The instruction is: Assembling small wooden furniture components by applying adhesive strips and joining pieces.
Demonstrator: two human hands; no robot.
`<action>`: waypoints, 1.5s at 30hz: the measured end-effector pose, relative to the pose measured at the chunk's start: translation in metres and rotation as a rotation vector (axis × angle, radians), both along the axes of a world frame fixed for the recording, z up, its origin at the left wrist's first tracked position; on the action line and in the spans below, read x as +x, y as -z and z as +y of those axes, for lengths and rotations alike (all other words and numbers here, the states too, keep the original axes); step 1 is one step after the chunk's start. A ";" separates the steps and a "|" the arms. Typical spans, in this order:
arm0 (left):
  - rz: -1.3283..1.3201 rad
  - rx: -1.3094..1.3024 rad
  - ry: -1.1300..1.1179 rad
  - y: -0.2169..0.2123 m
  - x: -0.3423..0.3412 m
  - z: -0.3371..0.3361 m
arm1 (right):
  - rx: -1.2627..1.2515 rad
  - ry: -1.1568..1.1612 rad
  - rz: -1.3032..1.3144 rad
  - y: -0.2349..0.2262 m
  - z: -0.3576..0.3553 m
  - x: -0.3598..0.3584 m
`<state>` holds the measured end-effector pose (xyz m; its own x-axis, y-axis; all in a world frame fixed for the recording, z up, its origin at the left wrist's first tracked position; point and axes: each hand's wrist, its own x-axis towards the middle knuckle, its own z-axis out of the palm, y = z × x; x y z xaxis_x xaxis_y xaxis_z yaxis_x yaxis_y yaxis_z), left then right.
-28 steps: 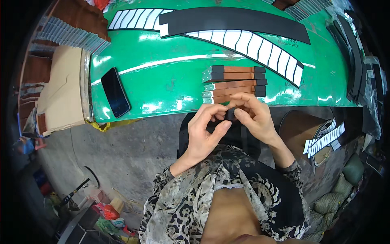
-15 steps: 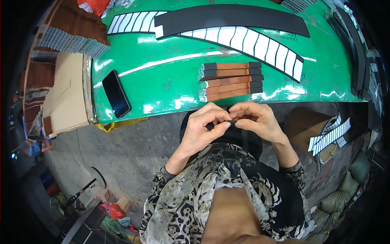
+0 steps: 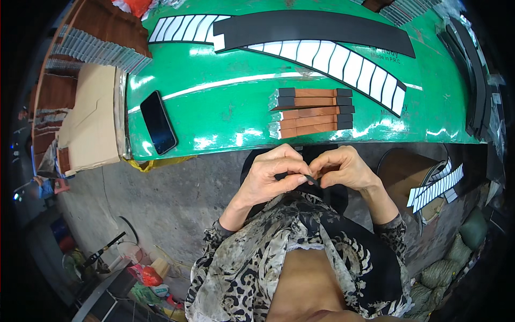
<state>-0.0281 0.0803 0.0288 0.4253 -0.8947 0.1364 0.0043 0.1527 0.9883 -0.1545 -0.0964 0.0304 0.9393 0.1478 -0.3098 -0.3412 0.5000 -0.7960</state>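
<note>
Just off the table's near edge, my left hand (image 3: 272,174) pinches a small black strip (image 3: 311,180) between thumb and fingertips. Facing it, my right hand (image 3: 346,167) has its thumb and fingers closed at the strip's other end; the fingertips of both hands nearly meet. Most of the strip is hidden by the fingers. Beyond my hands, on the green table (image 3: 225,115), several reddish-brown bars (image 3: 308,114) lie stacked side by side, with black pieces on their ends and silvery left edges.
Farther back, a long black sheet (image 3: 311,29) crosses a white-backed strip cut into segments (image 3: 343,61). A phone (image 3: 158,122) lies at left beside a cardboard box (image 3: 91,115) and stacked brown bars (image 3: 107,32). A brown bin (image 3: 402,169) with white-backed strips (image 3: 439,188) stands right.
My right hand has tilted and drawn slightly lower around the black strip, whose dark end shows more now. The whole view has shifted a little.
</note>
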 end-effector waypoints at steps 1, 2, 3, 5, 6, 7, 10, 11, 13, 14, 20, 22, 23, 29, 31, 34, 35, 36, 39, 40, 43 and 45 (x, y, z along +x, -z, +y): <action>-0.019 0.007 -0.012 -0.001 0.000 0.000 | -0.098 -0.012 0.008 -0.002 0.000 0.001; -0.039 0.015 -0.023 -0.002 0.001 0.001 | -0.100 -0.015 0.008 -0.004 0.000 0.003; -0.038 0.013 -0.026 -0.002 0.001 0.002 | -0.170 -0.030 -0.014 -0.005 -0.001 0.004; -0.105 0.056 -0.046 -0.001 0.002 0.005 | -0.241 -0.049 -0.035 -0.009 -0.003 0.009; -0.103 0.055 -0.050 0.000 0.004 0.006 | -0.461 -0.072 -0.167 -0.012 -0.003 0.012; -0.117 0.019 -0.034 0.001 0.005 0.007 | -0.681 -0.095 -0.301 -0.015 -0.003 0.015; -0.110 -0.061 0.036 0.002 0.014 0.010 | -0.761 -0.103 -0.362 -0.023 0.002 0.019; -0.094 -0.100 0.089 0.003 0.018 0.012 | -0.800 -0.050 -0.435 -0.018 0.005 0.020; 0.018 -0.192 0.039 0.008 0.023 0.017 | -0.875 -0.025 -0.411 -0.021 -0.002 0.024; 0.128 -0.283 -0.010 0.010 0.026 0.019 | -0.950 0.002 -0.390 -0.024 -0.006 0.026; -0.457 0.184 -0.411 0.023 0.026 0.005 | -1.236 0.339 -0.435 -0.007 -0.007 0.052; -0.523 0.200 -0.402 0.028 0.024 0.000 | -1.258 0.373 -0.408 -0.001 -0.004 0.056; -0.541 0.211 -0.405 0.031 0.023 -0.002 | -1.345 0.354 -0.419 0.002 -0.004 0.058; -0.495 0.240 -0.453 0.041 0.017 -0.008 | -1.583 0.339 -0.527 0.011 -0.003 0.069; -0.495 0.235 -0.446 0.041 0.017 -0.007 | -1.596 0.339 -0.526 0.011 -0.002 0.071; -0.499 0.234 -0.442 0.040 0.018 -0.008 | -1.595 0.354 -0.518 0.012 -0.002 0.072; -0.498 0.235 -0.443 0.040 0.018 -0.008 | -1.596 0.347 -0.509 0.012 -0.002 0.072; -0.499 0.233 -0.446 0.041 0.018 -0.008 | -1.598 0.339 -0.499 0.012 -0.002 0.072; -0.498 0.230 -0.444 0.042 0.018 -0.008 | -1.597 0.339 -0.506 0.013 -0.002 0.073; -0.497 0.229 -0.441 0.042 0.018 -0.008 | -1.597 0.339 -0.505 0.013 -0.002 0.073; -0.501 0.225 -0.437 0.043 0.019 -0.007 | -1.612 0.330 -0.510 0.012 -0.003 0.074; -0.503 0.223 -0.442 0.042 0.019 -0.008 | -1.603 0.321 -0.504 0.010 -0.002 0.075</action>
<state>-0.0091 0.0725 -0.0131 0.6890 -0.6821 0.2451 -0.4768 -0.1719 0.8620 -0.0792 -0.0988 0.0204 0.9108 -0.1923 0.3653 0.0288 -0.8531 -0.5209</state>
